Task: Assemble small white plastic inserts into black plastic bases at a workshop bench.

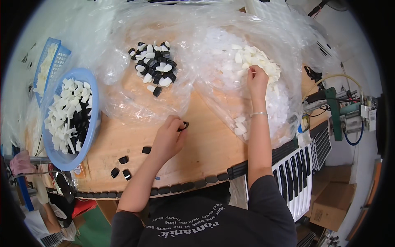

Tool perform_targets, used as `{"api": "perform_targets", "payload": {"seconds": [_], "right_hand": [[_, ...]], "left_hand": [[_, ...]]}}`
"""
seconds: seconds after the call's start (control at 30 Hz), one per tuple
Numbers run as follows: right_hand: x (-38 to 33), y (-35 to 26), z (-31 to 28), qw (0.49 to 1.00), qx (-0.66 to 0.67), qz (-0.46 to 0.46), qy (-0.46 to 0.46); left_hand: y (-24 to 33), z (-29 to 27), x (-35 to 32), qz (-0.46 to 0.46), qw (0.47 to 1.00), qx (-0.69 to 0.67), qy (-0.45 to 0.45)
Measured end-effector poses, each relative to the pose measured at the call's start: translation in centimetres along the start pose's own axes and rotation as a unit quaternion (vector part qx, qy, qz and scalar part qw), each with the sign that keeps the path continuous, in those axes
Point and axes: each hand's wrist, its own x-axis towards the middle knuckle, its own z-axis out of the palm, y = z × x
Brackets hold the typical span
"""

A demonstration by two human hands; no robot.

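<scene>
My left hand (166, 140) is closed over the middle of the table, gripping a small black cap (184, 126) that pokes out past the fingertips. Farther right, my right hand (257, 78) reaches into a pile of cream-white oval pieces (263, 61) on clear plastic. Its fingers are pinched together, and whatever lies between them is too small to make out. Several loose black caps (124, 159) sit to the left of my left forearm. Beyond that hand, a heap of black caps with white pieces (153, 61) rests on the plastic sheeting.
At the left stands a blue oval basin (93, 119) of white and black pieces, with a blue basket (61, 55) behind it. Black caps (176, 188) line the table's front edge. White-and-black keyboard-like strips (293, 175) and a green-framed device (334, 115) are on the right.
</scene>
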Motion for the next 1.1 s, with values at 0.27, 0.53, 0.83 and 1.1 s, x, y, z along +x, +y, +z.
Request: {"api": "perform_targets", "payload": {"seconds": [0.27, 0.53, 0.83, 1.1], "right_hand": [[1.6, 0.6, 1.4, 0.988, -0.127, -0.085, -0.025], [3.8, -1.8, 1.8, 0.98, -0.053, -0.192, 0.025], [4.1, -4.2, 2.6, 0.963, -0.23, -0.063, -0.123], [-3.2, -11.1, -1.2, 0.987, -0.031, -0.099, -0.124]], "left_hand": [[-0.6, -1.4, 0.0, -0.01, 0.998, -0.036, 0.052], [-0.4, -1.3, 0.0, 0.016, 0.998, -0.037, 0.055], [-1.4, -1.6, 0.3, 0.036, 0.996, -0.049, 0.067], [-1.1, -2.7, 0.4, 0.009, 0.99, -0.091, 0.11]]}}
